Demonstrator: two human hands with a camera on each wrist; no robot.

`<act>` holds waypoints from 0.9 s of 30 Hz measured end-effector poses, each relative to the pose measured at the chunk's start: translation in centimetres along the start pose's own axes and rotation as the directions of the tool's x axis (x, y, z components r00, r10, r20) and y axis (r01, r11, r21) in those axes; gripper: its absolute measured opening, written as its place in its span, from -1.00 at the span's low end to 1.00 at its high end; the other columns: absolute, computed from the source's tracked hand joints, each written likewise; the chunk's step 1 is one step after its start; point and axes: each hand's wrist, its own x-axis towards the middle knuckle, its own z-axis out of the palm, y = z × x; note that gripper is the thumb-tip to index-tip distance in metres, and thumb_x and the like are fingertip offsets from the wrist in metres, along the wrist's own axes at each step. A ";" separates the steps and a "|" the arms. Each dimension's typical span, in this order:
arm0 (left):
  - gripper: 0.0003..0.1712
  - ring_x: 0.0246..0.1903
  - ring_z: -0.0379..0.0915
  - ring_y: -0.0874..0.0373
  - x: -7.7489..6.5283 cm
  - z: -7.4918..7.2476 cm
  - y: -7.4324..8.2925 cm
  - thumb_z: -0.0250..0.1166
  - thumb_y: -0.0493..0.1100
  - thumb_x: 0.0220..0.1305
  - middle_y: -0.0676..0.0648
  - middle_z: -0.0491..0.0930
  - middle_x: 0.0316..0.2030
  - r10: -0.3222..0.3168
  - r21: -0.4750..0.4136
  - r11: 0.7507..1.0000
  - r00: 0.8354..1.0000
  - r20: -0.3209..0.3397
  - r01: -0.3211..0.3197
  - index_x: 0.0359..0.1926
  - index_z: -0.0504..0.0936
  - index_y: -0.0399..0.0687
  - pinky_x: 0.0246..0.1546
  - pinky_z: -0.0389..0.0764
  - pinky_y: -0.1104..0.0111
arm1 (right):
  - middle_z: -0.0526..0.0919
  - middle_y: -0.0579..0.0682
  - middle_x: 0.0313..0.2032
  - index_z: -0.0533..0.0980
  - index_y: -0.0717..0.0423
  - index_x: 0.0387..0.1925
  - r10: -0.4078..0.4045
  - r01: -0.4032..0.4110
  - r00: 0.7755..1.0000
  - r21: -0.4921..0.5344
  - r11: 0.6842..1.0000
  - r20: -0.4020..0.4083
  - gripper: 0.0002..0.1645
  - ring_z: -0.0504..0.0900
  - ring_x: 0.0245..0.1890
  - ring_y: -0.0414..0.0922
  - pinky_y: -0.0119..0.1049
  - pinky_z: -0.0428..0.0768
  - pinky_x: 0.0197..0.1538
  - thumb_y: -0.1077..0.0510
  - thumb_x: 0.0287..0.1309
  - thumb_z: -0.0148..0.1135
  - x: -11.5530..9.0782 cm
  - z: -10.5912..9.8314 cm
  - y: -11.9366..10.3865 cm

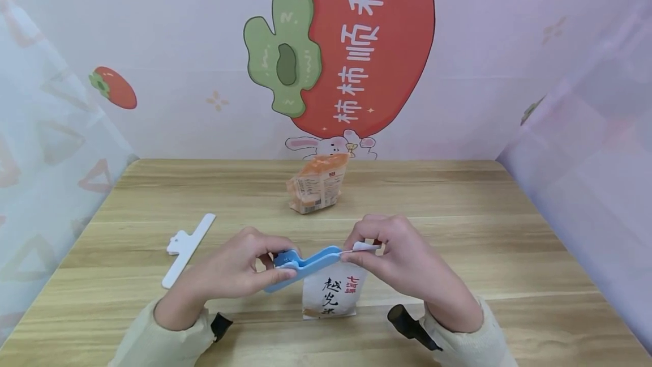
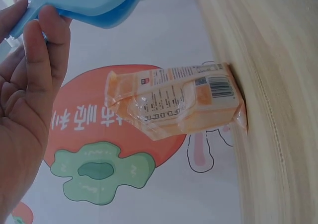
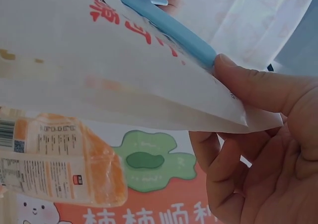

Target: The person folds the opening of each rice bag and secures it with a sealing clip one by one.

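While the left hand (image 1: pixel 238 262) pinches the stiff-looking blue clip (image 1: pixel 317 263), the right hand (image 1: pixel 394 248) pinches the likely light, pliable white bag (image 1: pixel 333 290) over the surface (image 1: pixel 458 214), its top edge the safest hold.

Hands at a table (image 1: pixel 458 203). The left hand (image 1: pixel 239 268) grips a blue clip (image 1: pixel 311 269), which slants across the top of a bag (image 1: pixel 314 293) (white, lettered in black and red). The right hand (image 1: pixel 397 245) pinches the bag's upper corner, beside the clip's end. Left, a white clip (image 1: pixel 189 249) lies flat; farther back stands an orange pack (image 1: pixel 318 186).
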 end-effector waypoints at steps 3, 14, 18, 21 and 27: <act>-0.89 -0.55 0.48 0.45 0.0 0.0 0.1 0.22 -0.07 0.24 0.15 0.59 -0.51 0.007 -0.003 1.000 1.000 -0.003 -0.007 -0.24 0.58 0.03 -0.51 0.56 0.52 | 0.61 -0.24 -0.49 0.62 -0.05 -0.47 0.008 -0.008 1.000 -0.003 1.000 0.004 -0.95 0.47 -0.52 -0.29 -0.40 0.46 -0.50 0.11 -0.02 0.37 0.1 0.0 -0.1; -0.88 -0.57 0.44 0.48 0.5 0.1 0.4 0.21 -0.07 0.26 0.16 0.57 -0.52 0.035 0.023 0.999 0.999 -0.002 -0.035 -0.25 0.58 0.03 -0.55 0.52 0.57 | 0.60 -0.22 -0.48 0.57 -0.10 -0.45 0.051 -0.053 0.998 0.047 0.997 0.034 -0.90 0.52 -0.47 -0.25 -0.38 0.54 -0.42 0.08 -0.03 0.37 -0.3 -0.5 0.4; -0.90 -0.58 0.43 0.51 0.6 0.2 0.4 0.20 -0.07 0.27 0.16 0.56 -0.52 0.061 0.040 0.997 0.998 -0.003 -0.060 -0.25 0.56 0.06 -0.61 0.47 0.60 | 0.57 -0.29 -0.47 0.53 -0.17 -0.43 0.058 -0.058 0.997 0.001 0.998 0.043 -0.85 0.49 -0.44 -0.27 -0.39 0.49 -0.39 0.00 -0.03 0.38 -1.0 -1.0 1.2; -0.91 -0.58 0.42 0.52 0.7 0.3 0.4 0.21 -0.08 0.26 0.17 0.56 -0.53 0.065 0.045 0.997 0.998 -0.014 -0.065 -0.25 0.57 0.07 -0.62 0.46 0.61 | 0.56 -0.33 -0.50 0.53 -0.18 -0.45 0.011 -0.009 0.999 -0.044 0.999 0.049 -0.88 0.46 -0.47 -0.33 -0.42 0.45 -0.43 0.01 0.00 0.36 -1.5 -1.3 1.8; -0.91 -0.58 0.42 0.48 0.9 0.4 0.3 0.22 -0.07 0.25 0.17 0.57 -0.52 0.056 0.027 0.998 0.998 -0.021 -0.056 -0.26 0.57 0.06 -0.58 0.50 0.57 | 0.49 -0.33 -0.59 0.52 -0.18 -0.55 -0.029 0.030 1.000 -0.058 0.998 0.008 -0.84 0.40 -0.58 -0.36 -0.46 0.42 -0.50 0.09 0.00 0.36 -1.8 -1.1 2.1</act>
